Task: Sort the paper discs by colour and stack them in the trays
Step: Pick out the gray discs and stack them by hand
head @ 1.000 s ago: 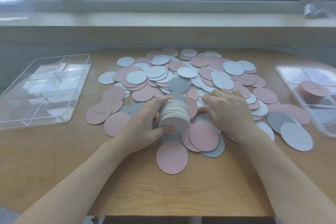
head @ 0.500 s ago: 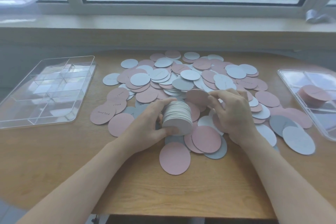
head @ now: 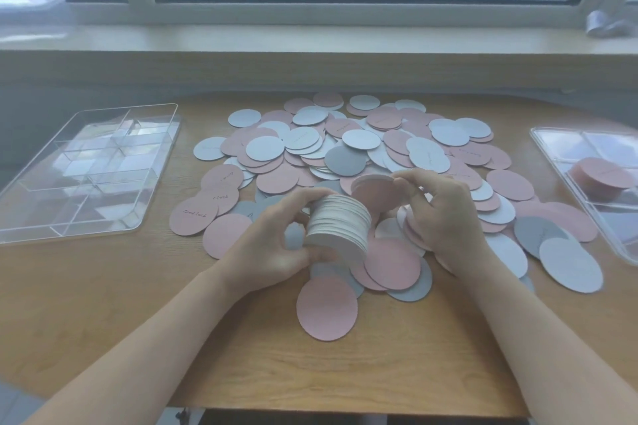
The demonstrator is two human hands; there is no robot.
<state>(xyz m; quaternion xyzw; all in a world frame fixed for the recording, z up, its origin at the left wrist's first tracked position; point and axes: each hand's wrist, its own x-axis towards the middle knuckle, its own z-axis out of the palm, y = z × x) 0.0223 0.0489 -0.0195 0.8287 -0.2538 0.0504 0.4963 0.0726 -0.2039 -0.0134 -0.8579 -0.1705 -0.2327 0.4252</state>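
Observation:
A heap of pink, white and grey paper discs [head: 352, 145] covers the middle of the wooden table. My left hand [head: 272, 245] grips a thick stack of discs [head: 336, 228] on its side, thumb below and fingers on top. My right hand [head: 438, 214] pinches a few pink discs [head: 376, 191] held upright just behind the stack's far end. A clear divided tray [head: 86, 169] lies at the left with nothing in it. Another clear tray [head: 559, 155] at the right edge holds a short stack of pink discs [head: 602, 176].
One pink disc [head: 326, 307] lies alone near the table's front edge. The window sill runs along the back, above the table. Bare wood shows in front of the heap and between the heap and the left tray.
My right hand has lifted a few pink discs off the heap and brought them up beside the stack in my left hand. The left hand keeps its hold.

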